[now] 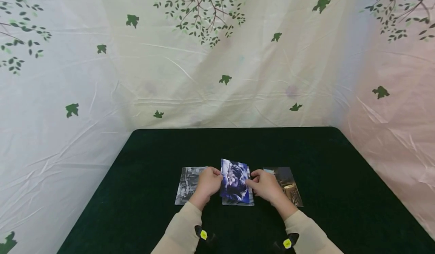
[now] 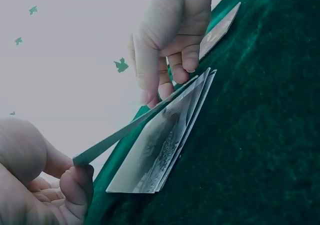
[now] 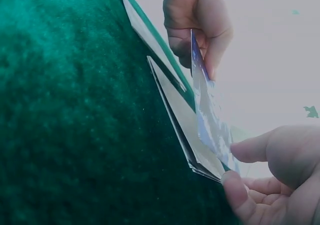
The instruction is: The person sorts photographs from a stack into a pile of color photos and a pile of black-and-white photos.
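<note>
A blue-and-white picture card (image 1: pixel 234 180) is raised and tilted above the middle pile of cards (image 1: pixel 238 203). My left hand (image 1: pixel 209 182) pinches its left edge between thumb and fingers. At the opposite edge, my right hand (image 1: pixel 265 186) has its thumb on the printed face and its fingers by the edge. In the left wrist view the raised card (image 2: pixel 135 122) appears nearly edge-on, over the slightly fanned pile (image 2: pixel 162 145). The right wrist view shows the card's shiny blue face (image 3: pixel 210 115) between both hands.
A grey picture card pile (image 1: pixel 187 186) lies to the left, partly behind the left hand. To the right lies a brown-toned card pile (image 1: pixel 290 188), partly covered by the right hand. Dark green cloth covers the table (image 1: pixel 238 144); a leaf-patterned curtain (image 1: pixel 190 76) hangs behind.
</note>
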Action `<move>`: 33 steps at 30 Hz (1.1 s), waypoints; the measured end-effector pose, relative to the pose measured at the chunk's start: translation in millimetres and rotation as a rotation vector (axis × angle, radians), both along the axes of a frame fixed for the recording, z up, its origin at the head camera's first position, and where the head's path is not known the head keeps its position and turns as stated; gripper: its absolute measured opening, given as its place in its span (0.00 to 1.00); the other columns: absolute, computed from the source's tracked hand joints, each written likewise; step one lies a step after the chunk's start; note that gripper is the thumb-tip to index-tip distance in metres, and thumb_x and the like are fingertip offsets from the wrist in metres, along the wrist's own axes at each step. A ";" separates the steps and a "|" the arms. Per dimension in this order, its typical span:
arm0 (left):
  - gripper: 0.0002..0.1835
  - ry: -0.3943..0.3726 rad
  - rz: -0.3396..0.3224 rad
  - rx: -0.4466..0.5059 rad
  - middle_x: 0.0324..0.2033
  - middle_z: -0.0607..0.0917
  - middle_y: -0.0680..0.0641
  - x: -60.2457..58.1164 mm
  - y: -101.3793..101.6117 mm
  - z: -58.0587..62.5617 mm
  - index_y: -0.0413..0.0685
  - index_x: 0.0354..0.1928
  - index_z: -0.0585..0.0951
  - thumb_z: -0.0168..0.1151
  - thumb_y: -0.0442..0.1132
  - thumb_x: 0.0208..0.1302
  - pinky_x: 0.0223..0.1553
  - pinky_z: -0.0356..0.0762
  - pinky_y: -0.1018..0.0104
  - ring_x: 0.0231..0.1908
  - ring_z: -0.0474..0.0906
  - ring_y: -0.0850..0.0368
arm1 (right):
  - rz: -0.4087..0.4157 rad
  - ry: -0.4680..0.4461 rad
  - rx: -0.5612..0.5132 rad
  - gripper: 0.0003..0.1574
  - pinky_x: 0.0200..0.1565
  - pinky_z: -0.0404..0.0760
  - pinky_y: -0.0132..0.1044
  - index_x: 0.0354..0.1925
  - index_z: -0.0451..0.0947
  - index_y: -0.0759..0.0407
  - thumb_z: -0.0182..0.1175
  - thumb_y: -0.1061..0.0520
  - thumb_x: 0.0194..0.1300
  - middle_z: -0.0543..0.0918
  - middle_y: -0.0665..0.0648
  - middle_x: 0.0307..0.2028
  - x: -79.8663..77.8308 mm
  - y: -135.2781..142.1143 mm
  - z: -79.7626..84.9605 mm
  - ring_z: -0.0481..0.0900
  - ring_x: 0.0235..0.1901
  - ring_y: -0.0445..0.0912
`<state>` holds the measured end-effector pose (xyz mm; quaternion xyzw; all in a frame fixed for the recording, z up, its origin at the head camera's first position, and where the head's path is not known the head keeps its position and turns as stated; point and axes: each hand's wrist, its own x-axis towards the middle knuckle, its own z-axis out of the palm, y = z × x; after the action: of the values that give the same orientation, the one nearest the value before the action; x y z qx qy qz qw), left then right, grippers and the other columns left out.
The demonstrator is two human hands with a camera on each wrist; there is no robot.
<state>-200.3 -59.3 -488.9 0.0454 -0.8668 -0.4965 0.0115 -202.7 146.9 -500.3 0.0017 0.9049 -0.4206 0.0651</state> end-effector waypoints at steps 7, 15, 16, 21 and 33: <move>0.07 -0.029 -0.020 0.107 0.30 0.81 0.46 0.1 0.2 5.1 0.36 0.41 0.79 0.58 0.34 0.66 0.31 0.74 0.62 0.31 0.77 0.55 | -0.035 0.027 -0.111 0.18 0.27 0.80 0.37 0.48 0.78 0.62 0.62 0.52 0.65 0.80 0.55 0.30 -2.1 1.0 3.8 0.78 0.25 0.45; 0.07 -0.021 -0.052 0.169 0.26 0.80 0.46 1.2 1.3 6.6 0.37 0.40 0.78 0.59 0.34 0.66 0.25 0.74 0.64 0.24 0.75 0.56 | -0.127 0.020 -0.305 0.15 0.30 0.81 0.39 0.46 0.79 0.63 0.63 0.54 0.65 0.82 0.57 0.30 -4.8 3.4 8.8 0.80 0.25 0.47; 0.06 -0.014 -0.052 0.173 0.25 0.80 0.46 1.2 1.8 6.1 0.37 0.40 0.78 0.59 0.34 0.65 0.24 0.75 0.64 0.23 0.75 0.57 | -0.135 0.017 -0.318 0.15 0.30 0.81 0.39 0.45 0.79 0.63 0.63 0.54 0.64 0.83 0.57 0.30 -4.9 4.0 9.4 0.80 0.25 0.47; 0.06 0.033 -0.049 0.174 0.23 0.81 0.48 2.2 5.6 6.4 0.38 0.37 0.79 0.63 0.34 0.63 0.21 0.77 0.65 0.19 0.75 0.59 | -0.179 0.035 -0.338 0.15 0.30 0.81 0.39 0.42 0.80 0.61 0.65 0.52 0.63 0.83 0.57 0.30 -4.1 7.6 12.5 0.80 0.25 0.48; 0.06 0.106 0.045 0.252 0.21 0.81 0.48 6.5 21.2 14.0 0.40 0.33 0.81 0.64 0.37 0.63 0.19 0.76 0.66 0.16 0.76 0.59 | -0.184 0.069 -0.384 0.17 0.33 0.82 0.39 0.44 0.82 0.61 0.65 0.51 0.63 0.83 0.59 0.33 4.5 23.2 23.8 0.82 0.28 0.48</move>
<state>-193.7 -38.1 -474.9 0.0395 -0.7945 -0.6027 0.0626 -198.3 170.1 -476.5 0.0574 0.8058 -0.5894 -0.0053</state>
